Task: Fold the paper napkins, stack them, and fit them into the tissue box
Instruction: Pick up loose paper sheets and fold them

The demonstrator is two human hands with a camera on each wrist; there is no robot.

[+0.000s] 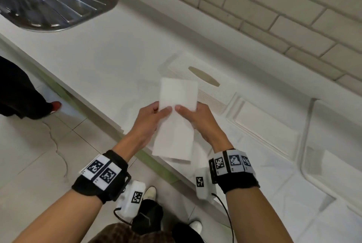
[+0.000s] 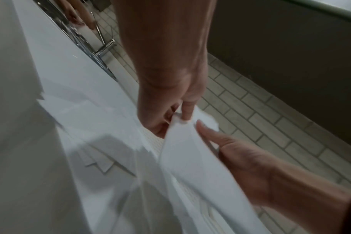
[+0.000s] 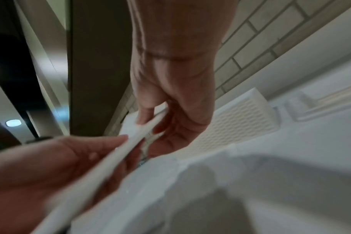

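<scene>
Napkins (image 1: pixel 176 117) held as a folded white stack above the counter (image 1: pixel 109 60) edge, just in front of the tissue box (image 1: pixel 211 94). Left hand (image 1: pixel 150 123) and right hand (image 1: pixel 197 123) each pinch the stack near its middle, thumbs on top and almost meeting, fingers beneath (the right wrist view shows the layers edge-on, bowed between the two grips). Lower end hangs unsupported toward the floor; upper end stands up toward the box's oval slot (image 1: pixel 203 76). Paper of this kind is judged light, soft and easily creased or torn; it will sag wherever unsupported. Best hold is probably along the long edges near the fold, pressure spread across all layers to stop them fanning. More loose napkins lie on the counter at right.
</scene>
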